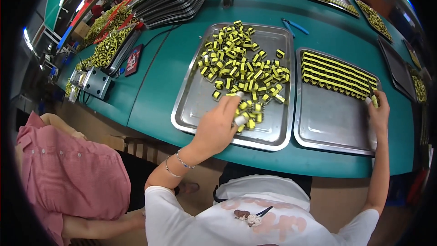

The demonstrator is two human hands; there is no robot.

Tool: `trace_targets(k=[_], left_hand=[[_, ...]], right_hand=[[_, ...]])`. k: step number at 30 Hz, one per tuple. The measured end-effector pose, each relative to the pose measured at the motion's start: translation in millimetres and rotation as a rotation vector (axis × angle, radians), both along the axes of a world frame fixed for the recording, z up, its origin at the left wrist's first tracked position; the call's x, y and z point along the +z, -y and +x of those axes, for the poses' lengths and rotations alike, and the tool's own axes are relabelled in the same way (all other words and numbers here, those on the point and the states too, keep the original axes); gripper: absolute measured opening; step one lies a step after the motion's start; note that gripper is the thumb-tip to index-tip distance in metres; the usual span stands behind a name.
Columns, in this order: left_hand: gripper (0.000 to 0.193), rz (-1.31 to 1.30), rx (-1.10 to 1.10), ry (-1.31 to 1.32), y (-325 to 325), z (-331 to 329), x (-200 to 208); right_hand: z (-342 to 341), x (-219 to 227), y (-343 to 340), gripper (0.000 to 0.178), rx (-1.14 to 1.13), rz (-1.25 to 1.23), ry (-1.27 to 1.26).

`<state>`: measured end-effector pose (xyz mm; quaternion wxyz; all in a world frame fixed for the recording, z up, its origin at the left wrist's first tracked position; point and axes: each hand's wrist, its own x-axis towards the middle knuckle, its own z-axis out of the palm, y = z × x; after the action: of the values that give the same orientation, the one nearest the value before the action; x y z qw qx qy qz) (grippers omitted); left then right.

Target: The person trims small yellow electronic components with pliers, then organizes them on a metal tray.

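1. Nearest, the wearer's white shirt runs off the lower edge; to its left, a neighbour in a pink shirt is partly cut off by the dark fisheye rim.
2. The left hand reaches over the near end of the loose pile, white covers on two fingertips. Its grip is narrow, the fingers curled down; I cannot tell whether a piece is caught between them, since the hand hides some of the pieces beneath.
3. That pile of yellow-and-black components lies jumbled in the left tray, overlapping too much to count.
4. The right hand is at the right edge of the right tray, its grip narrow on one component, at the end of the neat rows. Blur and fingers obscure part of that piece.
5. Both trays stand side by side on the green table; beyond them lie blue-handled pliers.
6. Farther off, a stack of dark trays leans at upper left, and another tray sits before a person cut off by the top edge.
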<state>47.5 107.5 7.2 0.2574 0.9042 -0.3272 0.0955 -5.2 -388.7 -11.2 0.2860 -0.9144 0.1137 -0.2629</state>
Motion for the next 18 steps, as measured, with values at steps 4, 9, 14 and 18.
trace_targets(k=[4,9,14,18], left_hand=[[0.058,-0.010,-0.121,-0.060,5,-3,3],[0.055,-0.013,-0.037,-0.097,9,-3,7],[0.058,-0.189,0.025,-0.105,-5,-2,-9],[0.046,-0.269,0.031,-0.022,-12,2,-12]], right_hand=[[-16,13,-2,0.031,0.068,-0.123,0.098],[-99,37,-43,0.025,0.072,-0.052,0.323],[-196,44,-94,0.014,-0.192,-0.237,0.130],[-280,16,-135,0.017,-0.601,0.205,0.201]])
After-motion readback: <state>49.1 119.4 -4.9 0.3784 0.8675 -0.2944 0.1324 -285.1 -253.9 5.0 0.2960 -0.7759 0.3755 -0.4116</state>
